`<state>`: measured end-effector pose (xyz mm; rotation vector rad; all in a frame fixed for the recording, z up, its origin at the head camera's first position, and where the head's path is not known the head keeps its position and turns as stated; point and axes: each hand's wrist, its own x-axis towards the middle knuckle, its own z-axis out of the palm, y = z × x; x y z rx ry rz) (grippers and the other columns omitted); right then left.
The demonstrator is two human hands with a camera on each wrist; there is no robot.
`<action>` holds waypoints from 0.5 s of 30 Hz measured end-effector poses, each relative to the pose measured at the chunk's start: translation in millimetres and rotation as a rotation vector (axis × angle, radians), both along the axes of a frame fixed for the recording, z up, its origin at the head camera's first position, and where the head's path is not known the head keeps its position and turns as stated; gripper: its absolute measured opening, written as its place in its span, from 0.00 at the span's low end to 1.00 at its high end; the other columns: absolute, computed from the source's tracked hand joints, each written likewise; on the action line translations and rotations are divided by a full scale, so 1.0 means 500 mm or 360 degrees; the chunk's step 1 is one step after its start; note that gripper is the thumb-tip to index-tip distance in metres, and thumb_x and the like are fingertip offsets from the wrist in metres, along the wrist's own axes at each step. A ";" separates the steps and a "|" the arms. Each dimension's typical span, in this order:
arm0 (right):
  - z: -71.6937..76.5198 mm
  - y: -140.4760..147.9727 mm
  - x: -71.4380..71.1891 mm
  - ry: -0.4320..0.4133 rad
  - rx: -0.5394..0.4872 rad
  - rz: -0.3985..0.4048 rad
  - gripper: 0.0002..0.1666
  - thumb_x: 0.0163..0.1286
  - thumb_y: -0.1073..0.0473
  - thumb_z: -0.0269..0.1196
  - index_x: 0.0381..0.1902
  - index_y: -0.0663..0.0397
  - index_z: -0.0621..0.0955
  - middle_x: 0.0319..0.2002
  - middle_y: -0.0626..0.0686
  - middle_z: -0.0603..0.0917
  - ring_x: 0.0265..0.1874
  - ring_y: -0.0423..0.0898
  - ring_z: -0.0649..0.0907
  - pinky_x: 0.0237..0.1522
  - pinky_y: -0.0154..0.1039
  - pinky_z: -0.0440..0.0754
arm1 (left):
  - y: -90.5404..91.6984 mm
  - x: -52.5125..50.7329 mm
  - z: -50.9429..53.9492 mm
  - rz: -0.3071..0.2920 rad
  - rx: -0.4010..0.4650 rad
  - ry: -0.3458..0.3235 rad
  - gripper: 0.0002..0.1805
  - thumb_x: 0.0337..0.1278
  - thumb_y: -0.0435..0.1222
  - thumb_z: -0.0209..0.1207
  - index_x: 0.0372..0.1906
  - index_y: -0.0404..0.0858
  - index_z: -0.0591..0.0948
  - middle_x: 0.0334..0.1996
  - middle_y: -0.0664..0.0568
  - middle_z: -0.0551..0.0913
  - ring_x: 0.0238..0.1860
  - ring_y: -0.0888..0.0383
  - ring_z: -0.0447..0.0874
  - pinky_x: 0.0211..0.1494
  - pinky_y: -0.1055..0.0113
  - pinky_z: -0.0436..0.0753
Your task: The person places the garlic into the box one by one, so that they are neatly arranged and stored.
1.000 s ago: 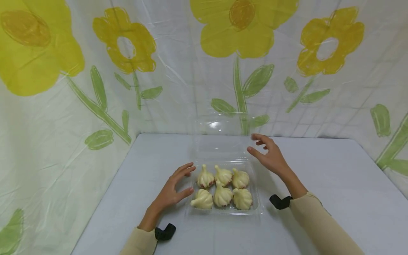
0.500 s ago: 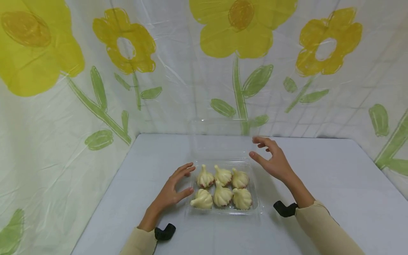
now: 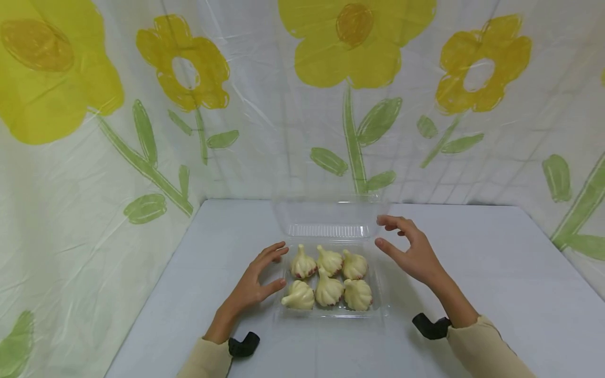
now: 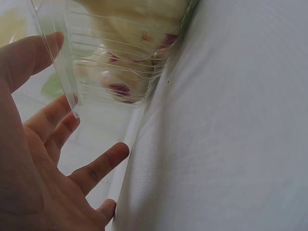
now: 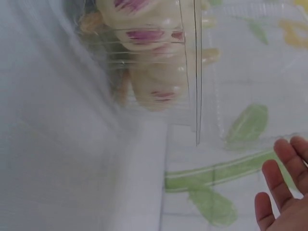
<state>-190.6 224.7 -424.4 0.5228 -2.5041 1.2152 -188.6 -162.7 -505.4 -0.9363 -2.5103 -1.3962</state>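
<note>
A clear plastic clamshell container (image 3: pixel 331 314) lies on the white table, its lid (image 3: pixel 328 215) raised at the far side. Inside sit several whitish garlic bulbs (image 3: pixel 329 289) in two rows, with purple marks. My left hand (image 3: pixel 255 281) is at the container's left side. In the left wrist view its thumb (image 4: pixel 58 41) and some fingertips reach the clear rim (image 4: pixel 62 72), the other fingers spread. At the lid's right edge is my right hand (image 3: pixel 411 252), fingers loosely bent and thumb apart; whether the fingertips touch the lid, I cannot tell.
The white-covered table (image 3: pixel 491 262) extends on both sides of the container. Behind it hangs a sheet (image 3: pixel 264 142) printed with yellow flowers and green leaves. A black piece (image 3: pixel 431 326) is at the right wrist, another black piece (image 3: pixel 244 345) at the left.
The lid's top edge has dropped lower and looks wider, as the lid tilts toward me. My right hand has moved along with it, nearer and slightly right. The left hand stays put.
</note>
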 end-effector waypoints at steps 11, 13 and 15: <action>-0.014 0.004 0.032 -0.0036 0.0013 -0.0049 0.23 0.70 0.59 0.68 0.62 0.50 0.80 0.55 0.55 0.83 0.55 0.44 0.78 0.56 0.36 0.71 | 0.000 -0.001 0.001 -0.0018 0.0017 -0.0012 0.37 0.59 0.32 0.66 0.74 0.37 0.69 0.76 0.39 0.64 0.63 0.39 0.76 0.65 0.32 0.70; -0.017 0.004 0.038 -0.0043 0.0013 -0.0058 0.23 0.69 0.59 0.68 0.62 0.50 0.79 0.55 0.53 0.83 0.54 0.42 0.78 0.56 0.34 0.72 | -0.001 -0.001 0.000 -0.0023 0.0025 -0.0017 0.37 0.59 0.32 0.66 0.74 0.36 0.69 0.77 0.38 0.64 0.64 0.39 0.76 0.65 0.32 0.69; -0.021 0.005 0.045 -0.0038 0.0004 -0.0057 0.25 0.69 0.60 0.68 0.63 0.50 0.79 0.55 0.52 0.83 0.54 0.37 0.77 0.55 0.31 0.71 | -0.002 -0.002 -0.001 -0.0030 0.0028 -0.0019 0.37 0.59 0.32 0.65 0.74 0.36 0.69 0.77 0.38 0.64 0.64 0.39 0.76 0.65 0.31 0.69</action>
